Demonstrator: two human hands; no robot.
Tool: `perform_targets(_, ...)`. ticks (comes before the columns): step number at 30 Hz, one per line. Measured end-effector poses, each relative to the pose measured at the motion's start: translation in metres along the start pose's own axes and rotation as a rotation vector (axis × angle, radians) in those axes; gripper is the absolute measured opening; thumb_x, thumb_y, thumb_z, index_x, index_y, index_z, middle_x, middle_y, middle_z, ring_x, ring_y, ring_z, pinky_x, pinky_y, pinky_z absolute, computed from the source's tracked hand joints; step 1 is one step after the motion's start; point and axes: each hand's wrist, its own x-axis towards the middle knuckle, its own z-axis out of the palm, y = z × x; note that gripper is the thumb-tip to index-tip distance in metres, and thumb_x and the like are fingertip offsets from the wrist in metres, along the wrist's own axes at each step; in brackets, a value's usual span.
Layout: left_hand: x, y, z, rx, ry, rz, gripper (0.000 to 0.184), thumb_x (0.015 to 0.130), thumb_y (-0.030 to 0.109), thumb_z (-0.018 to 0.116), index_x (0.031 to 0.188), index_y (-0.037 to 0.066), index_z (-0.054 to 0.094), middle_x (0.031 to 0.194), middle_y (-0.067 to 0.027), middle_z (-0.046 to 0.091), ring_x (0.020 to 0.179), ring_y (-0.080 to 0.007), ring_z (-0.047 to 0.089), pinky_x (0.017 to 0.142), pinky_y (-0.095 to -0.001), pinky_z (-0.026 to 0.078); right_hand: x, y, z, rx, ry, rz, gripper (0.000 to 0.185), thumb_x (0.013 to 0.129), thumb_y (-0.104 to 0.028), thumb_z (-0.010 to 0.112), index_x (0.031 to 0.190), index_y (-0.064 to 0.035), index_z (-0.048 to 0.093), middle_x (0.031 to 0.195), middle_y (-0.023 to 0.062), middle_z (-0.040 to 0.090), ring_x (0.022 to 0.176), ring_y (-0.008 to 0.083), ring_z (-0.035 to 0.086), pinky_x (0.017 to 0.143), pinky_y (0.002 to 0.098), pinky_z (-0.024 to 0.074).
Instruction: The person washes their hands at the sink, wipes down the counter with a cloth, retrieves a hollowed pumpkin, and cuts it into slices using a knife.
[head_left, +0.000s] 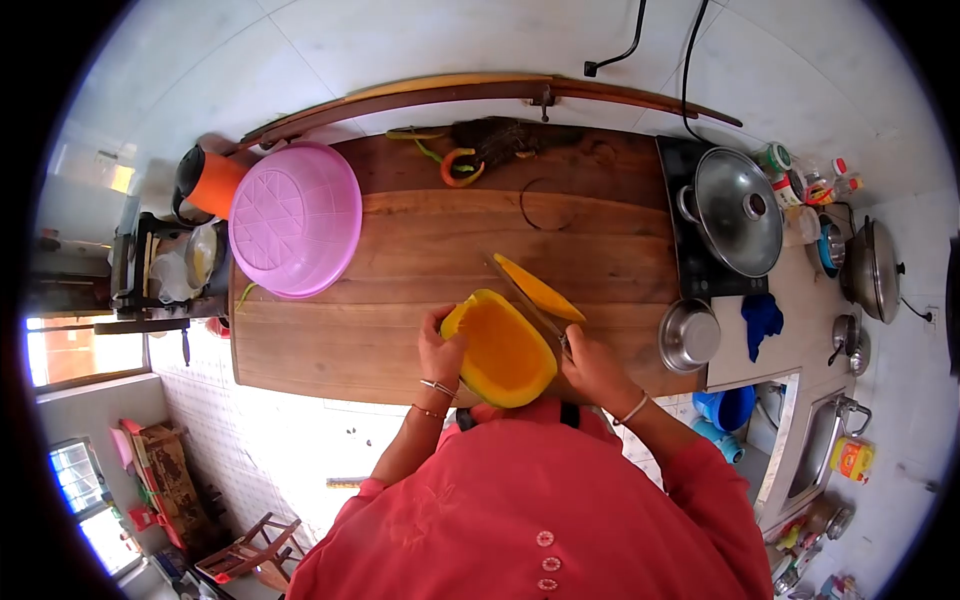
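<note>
My left hand [440, 350] grips the left side of a hollowed pumpkin half [500, 350], its orange inside facing up, at the front edge of the wooden table. On the other side, my right hand [590, 368] is closed around the handle of a knife [530, 303]. The blade points up and left, running between the pumpkin half and a cut pumpkin slice [538, 287]. That slice lies on the wood just beyond the blade.
Upside down at the table's left is a pink basin [296, 220], beside an orange jug [210, 182]. Peelings [462, 168] lie at the back. On the right are a lidded pan [738, 212], a metal bowl [690, 336] and a blue cloth [761, 325].
</note>
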Motion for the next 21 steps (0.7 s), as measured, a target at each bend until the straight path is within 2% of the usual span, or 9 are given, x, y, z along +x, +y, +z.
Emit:
perform_targets(3,-0.004,-0.006,-0.003,-0.070,0.028,-0.017,0.041,0.068,-0.006,0.055,0.109,-0.004,0.053,0.103,-0.0127,0.060,0.095,-0.0196,0.058,0.085,-0.0293,0.047,-0.022,-0.021,-0.015,-0.045,-0.006,0.013,0.016,0.082,-0.007,0.046,0.096,-0.0012,0.041,0.070,0.0204,0.060,0.064,0.0412,0.058,0.057,0.0518,0.0446)
perform_targets(6,-0.009,-0.006,-0.001,-0.036,0.027,-0.005,0.046,0.065,-0.008,0.054,0.112,-0.004,0.051,0.106,-0.0122,0.058,0.096,-0.0205,0.057,0.086,-0.0298,0.047,-0.043,-0.028,-0.008,-0.116,-0.060,0.023,0.017,0.083,-0.009,0.047,0.098,-0.0016,0.042,0.071,0.0197,0.061,0.064,0.0395,0.059,0.057,0.0503,0.0462)
perform_targets(8,-0.013,-0.009,0.002,0.051,0.058,0.085,0.045,0.067,-0.008,0.053,0.112,-0.004,0.051,0.105,-0.0123,0.057,0.096,-0.0208,0.056,0.084,-0.0301,0.047,-0.051,-0.036,-0.008,-0.163,-0.121,0.050,0.018,0.084,-0.010,0.047,0.099,-0.0018,0.043,0.073,0.0193,0.061,0.064,0.0383,0.060,0.056,0.0497,0.0471)
perform_targets(9,-0.014,-0.007,0.003,0.050,0.049,0.085,0.045,0.067,-0.008,0.053,0.112,-0.004,0.051,0.105,-0.0123,0.057,0.096,-0.0208,0.056,0.084,-0.0301,0.047,-0.054,-0.040,-0.009,-0.210,-0.185,0.069,0.019,0.084,-0.011,0.048,0.100,-0.0020,0.043,0.074,0.0189,0.062,0.065,0.0371,0.061,0.056,0.0490,0.0480)
perform_targets(13,-0.017,0.000,0.007,0.102,0.102,0.058,0.041,0.067,-0.005,0.056,0.108,-0.002,0.053,0.104,-0.0131,0.058,0.096,-0.0221,0.057,0.084,-0.0318,0.047,-0.055,-0.050,-0.012,-0.184,-0.215,0.044,0.020,0.083,-0.011,0.049,0.100,-0.0018,0.043,0.077,0.0194,0.062,0.066,0.0366,0.062,0.056,0.0484,0.0495)
perform_targets(15,-0.017,-0.003,0.005,0.077,0.124,0.048,0.040,0.065,-0.003,0.059,0.105,-0.001,0.055,0.102,-0.0139,0.060,0.096,-0.0235,0.058,0.085,-0.0332,0.046,-0.053,-0.048,-0.007,-0.095,-0.150,0.026,0.022,0.082,-0.009,0.049,0.101,-0.0014,0.041,0.066,0.0226,0.060,0.062,0.0426,0.059,0.056,0.0526,0.0467)
perform_targets(21,-0.015,-0.010,0.003,0.082,0.091,0.093,0.038,0.067,-0.004,0.057,0.105,-0.002,0.054,0.100,-0.0137,0.059,0.095,-0.0233,0.057,0.085,-0.0330,0.046,-0.051,-0.045,-0.008,-0.057,-0.199,0.031,0.020,0.082,-0.008,0.047,0.100,-0.0008,0.040,0.070,0.0234,0.060,0.064,0.0442,0.059,0.058,0.0541,0.0463)
